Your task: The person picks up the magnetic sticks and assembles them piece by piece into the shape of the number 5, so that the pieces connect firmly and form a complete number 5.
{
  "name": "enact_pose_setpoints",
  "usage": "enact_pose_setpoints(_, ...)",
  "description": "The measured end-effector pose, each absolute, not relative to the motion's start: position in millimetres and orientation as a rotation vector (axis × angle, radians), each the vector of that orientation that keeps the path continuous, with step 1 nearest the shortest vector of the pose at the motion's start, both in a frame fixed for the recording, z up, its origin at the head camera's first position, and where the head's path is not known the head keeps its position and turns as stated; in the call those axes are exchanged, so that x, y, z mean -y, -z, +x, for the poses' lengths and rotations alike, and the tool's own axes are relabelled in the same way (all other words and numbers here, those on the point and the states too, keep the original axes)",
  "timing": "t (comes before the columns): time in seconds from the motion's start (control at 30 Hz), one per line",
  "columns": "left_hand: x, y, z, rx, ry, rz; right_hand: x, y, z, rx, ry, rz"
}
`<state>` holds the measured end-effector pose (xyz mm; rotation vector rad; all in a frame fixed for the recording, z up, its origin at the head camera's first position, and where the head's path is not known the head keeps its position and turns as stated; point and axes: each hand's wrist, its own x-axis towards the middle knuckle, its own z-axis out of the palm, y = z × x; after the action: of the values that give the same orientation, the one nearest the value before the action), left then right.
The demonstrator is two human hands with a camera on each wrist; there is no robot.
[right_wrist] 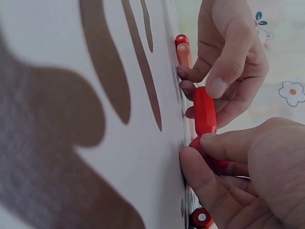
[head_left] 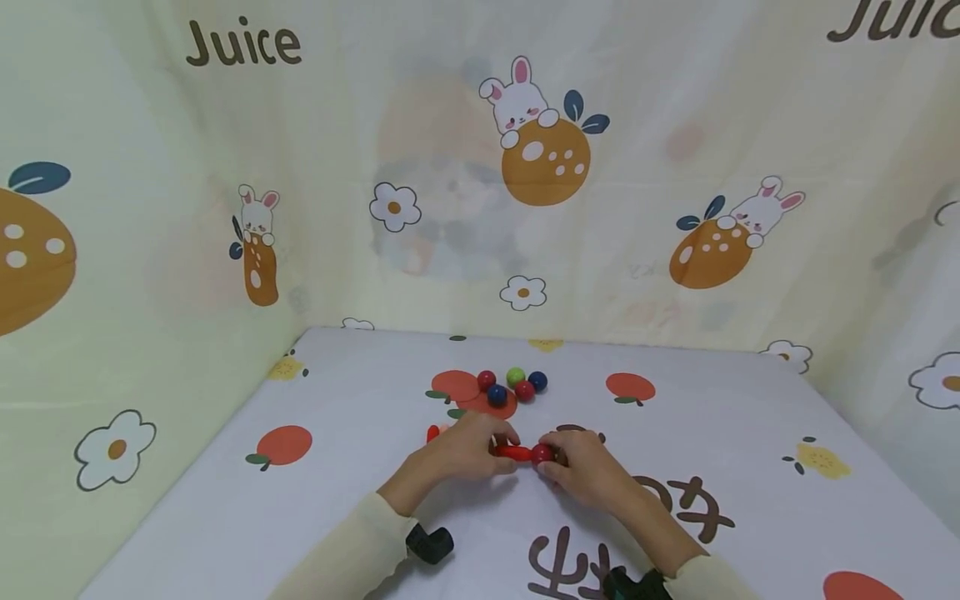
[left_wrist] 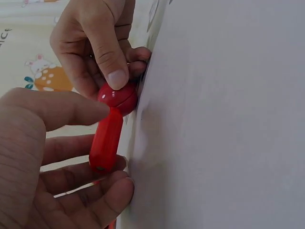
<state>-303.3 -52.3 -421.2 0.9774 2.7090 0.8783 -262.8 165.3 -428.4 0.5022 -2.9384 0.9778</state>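
My left hand (head_left: 474, 446) pinches a short, faceted bright red stick (head_left: 515, 453) between thumb and fingers. At the stick's right end sits a glossy dark red ball (head_left: 542, 454), which my right hand (head_left: 587, 468) grips with thumb and fingertips. The left wrist view has the ball (left_wrist: 125, 101) right against one end of the stick (left_wrist: 106, 140); a small round dot marks the other end. From the right wrist, the ball (right_wrist: 215, 161) is partly hidden behind the right thumb and fingers. Both hands work low over the white table cloth.
Beyond the hands lie several loose balls: dark red (head_left: 525, 391), green (head_left: 515, 377) and dark blue (head_left: 497, 395). A red stick (right_wrist: 181, 39) and a salmon-pink stick (right_wrist: 184, 55) lie past the left hand. A patterned curtain (head_left: 450, 250) closes off the back.
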Motion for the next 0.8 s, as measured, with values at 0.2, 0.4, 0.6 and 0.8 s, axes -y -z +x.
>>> enact_pose_setpoints(0.2,50.5,421.3,-306.0,-2.728,-0.892,1.005,-165.7,428.7,-261.4,2.937,-0.957,0.503)
enact_pose_setpoints(0.4,46.8,418.6,-316.5,-2.791,-0.911,0.942,-164.0,427.2,-260.8,2.931,-0.928,0.493)
enact_pose_setpoints(0.6,47.4,413.6,-333.8,-2.923,-0.850,0.920,-163.9,427.1,-260.4,2.924,-0.930,0.491)
enact_pose_setpoints(0.8,56.3,407.2,-353.3,-2.974,-0.600,0.890,-162.9,426.5,-259.0,2.946,-0.943,0.444)
